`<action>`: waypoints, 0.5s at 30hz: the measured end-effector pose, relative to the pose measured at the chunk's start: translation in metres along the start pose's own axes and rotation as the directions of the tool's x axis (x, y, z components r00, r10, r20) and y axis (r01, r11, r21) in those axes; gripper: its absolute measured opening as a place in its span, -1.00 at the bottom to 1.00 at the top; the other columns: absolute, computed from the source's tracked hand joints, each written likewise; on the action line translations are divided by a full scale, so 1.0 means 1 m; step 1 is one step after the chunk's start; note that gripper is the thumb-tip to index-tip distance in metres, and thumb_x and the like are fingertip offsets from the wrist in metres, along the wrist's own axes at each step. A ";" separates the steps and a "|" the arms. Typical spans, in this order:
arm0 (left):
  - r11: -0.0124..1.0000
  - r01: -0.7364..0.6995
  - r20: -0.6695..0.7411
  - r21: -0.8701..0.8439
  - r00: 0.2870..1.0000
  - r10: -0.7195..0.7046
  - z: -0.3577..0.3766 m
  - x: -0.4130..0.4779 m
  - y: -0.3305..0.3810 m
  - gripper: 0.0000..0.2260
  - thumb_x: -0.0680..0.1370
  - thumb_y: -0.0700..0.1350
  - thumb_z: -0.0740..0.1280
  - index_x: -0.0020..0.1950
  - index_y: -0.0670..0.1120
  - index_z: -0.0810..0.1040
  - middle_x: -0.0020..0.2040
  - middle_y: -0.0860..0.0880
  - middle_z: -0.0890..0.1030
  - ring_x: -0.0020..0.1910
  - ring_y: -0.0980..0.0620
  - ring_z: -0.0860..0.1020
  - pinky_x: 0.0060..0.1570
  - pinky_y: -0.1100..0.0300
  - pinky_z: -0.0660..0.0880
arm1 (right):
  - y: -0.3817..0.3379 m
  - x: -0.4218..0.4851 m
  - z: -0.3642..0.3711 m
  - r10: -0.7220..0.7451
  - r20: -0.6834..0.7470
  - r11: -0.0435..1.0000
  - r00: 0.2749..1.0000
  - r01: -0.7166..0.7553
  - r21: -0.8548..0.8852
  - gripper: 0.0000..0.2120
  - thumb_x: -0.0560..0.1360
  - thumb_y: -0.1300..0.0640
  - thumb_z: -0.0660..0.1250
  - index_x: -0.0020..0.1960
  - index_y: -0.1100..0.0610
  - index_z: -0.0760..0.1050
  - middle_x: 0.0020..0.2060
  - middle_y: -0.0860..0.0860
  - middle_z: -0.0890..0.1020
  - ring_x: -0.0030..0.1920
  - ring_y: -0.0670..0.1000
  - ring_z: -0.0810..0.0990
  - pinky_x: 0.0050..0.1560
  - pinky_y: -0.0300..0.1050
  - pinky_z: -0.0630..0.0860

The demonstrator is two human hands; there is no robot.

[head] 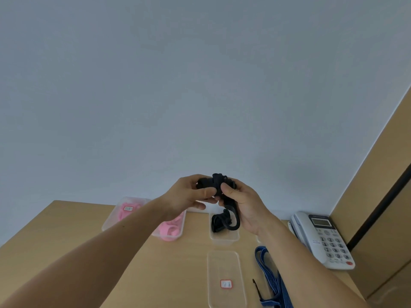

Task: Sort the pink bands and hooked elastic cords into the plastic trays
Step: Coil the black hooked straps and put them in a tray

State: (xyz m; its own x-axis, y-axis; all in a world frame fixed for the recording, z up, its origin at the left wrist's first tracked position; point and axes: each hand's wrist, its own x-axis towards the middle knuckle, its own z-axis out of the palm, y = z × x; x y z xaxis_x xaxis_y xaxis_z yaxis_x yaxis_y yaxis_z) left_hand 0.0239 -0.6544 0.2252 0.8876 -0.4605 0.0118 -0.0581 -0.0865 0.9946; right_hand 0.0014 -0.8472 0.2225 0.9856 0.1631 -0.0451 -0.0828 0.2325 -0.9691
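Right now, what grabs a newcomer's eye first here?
The left hand and right hand together grip a bundled black hooked cord, raised mid-frame above the table. Behind them at the left, pink bands fill two clear trays. A blue striped cord lies loose at the right front, near a white telephone.

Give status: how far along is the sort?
Done: pink bands in two left trays; one coiled black cord in the far tray. In hand: left hand and right hand grip another black hooked cord. Left: blue striped cord on the table, near tray empty.
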 end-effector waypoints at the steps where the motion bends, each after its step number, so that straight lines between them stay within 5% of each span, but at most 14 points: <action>1: 0.999 -0.037 -0.037 0.022 0.999 0.037 0.001 0.001 -0.001 -0.65 0.48 -0.04 0.45 0.23 -0.06 0.54 0.02 -0.10 0.70 0.04 -0.06 0.68 -0.05 0.08 0.55 | 0.001 -0.001 0.000 0.014 -0.003 1.000 1.000 -0.014 0.011 -0.82 0.56 0.19 0.34 0.13 0.23 0.57 -0.23 0.13 0.65 -0.29 0.00 0.60 -0.32 -0.25 0.52; 3: 0.989 -0.107 -0.118 0.103 0.986 0.119 0.003 0.003 -0.004 -0.71 0.47 -0.12 0.48 0.17 -0.02 0.56 -0.05 -0.05 0.70 -0.05 -0.04 0.69 -0.10 0.10 0.56 | 0.004 -0.001 0.003 0.034 -0.027 0.999 0.999 -0.033 0.032 -0.84 0.57 0.22 0.33 0.08 0.27 0.59 -0.24 0.17 0.67 -0.28 0.03 0.64 -0.31 -0.25 0.55; 6: 0.942 -0.160 -0.217 0.293 0.949 0.229 0.007 0.005 -0.007 -0.71 0.45 -0.16 0.49 0.07 0.13 0.55 -0.08 0.10 0.65 -0.12 0.10 0.64 -0.12 0.30 0.51 | 0.007 0.001 0.008 0.036 -0.070 0.995 0.997 -0.029 0.100 -0.83 0.57 0.28 0.28 0.08 0.34 0.59 -0.16 0.23 0.67 -0.22 0.09 0.64 0.04 -0.06 0.58; 8: 0.853 -0.201 -0.238 0.482 0.907 0.348 0.011 0.005 -0.009 -0.71 0.46 -0.14 0.47 0.03 0.19 0.50 -0.11 0.18 0.62 -0.14 0.19 0.60 -0.14 0.39 0.47 | 0.006 0.002 0.012 0.033 -0.093 0.988 0.995 -0.018 0.152 -0.79 0.54 0.34 0.19 0.08 0.39 0.56 -0.16 0.27 0.64 -0.25 0.13 0.60 0.04 0.00 0.52; 12: 0.532 -0.277 -0.152 0.800 0.764 0.627 0.019 0.007 -0.013 -0.72 0.50 -0.21 0.42 0.21 -0.06 0.56 0.06 0.05 0.61 -0.16 0.08 0.59 -0.12 0.14 0.56 | 0.003 0.004 0.019 0.027 -0.110 0.966 0.994 0.003 0.257 -0.73 0.58 0.22 0.22 0.12 0.38 0.57 -0.08 0.25 0.65 -0.13 0.15 0.60 0.12 0.07 0.55; 15: 0.243 -0.335 0.021 0.910 0.624 0.781 0.021 0.008 -0.014 -0.72 0.45 -0.30 0.48 0.15 -0.21 0.62 0.07 -0.09 0.66 -0.23 -0.12 0.64 -0.35 0.06 0.59 | 0.005 0.006 0.020 0.009 -0.144 0.973 0.990 0.025 0.230 -0.71 0.58 0.12 0.34 0.08 0.37 0.61 -0.09 0.19 0.68 -0.09 0.10 0.65 0.17 0.08 0.58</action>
State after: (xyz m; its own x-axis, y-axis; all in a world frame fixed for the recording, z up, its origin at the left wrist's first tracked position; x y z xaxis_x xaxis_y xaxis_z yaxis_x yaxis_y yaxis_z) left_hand 0.0219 -0.6749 0.2090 0.4988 -0.3736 0.7820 -0.7277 -0.6706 0.1438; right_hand 0.0037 -0.8256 0.2227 0.9958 0.0258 -0.0881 -0.0903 0.4505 -0.8882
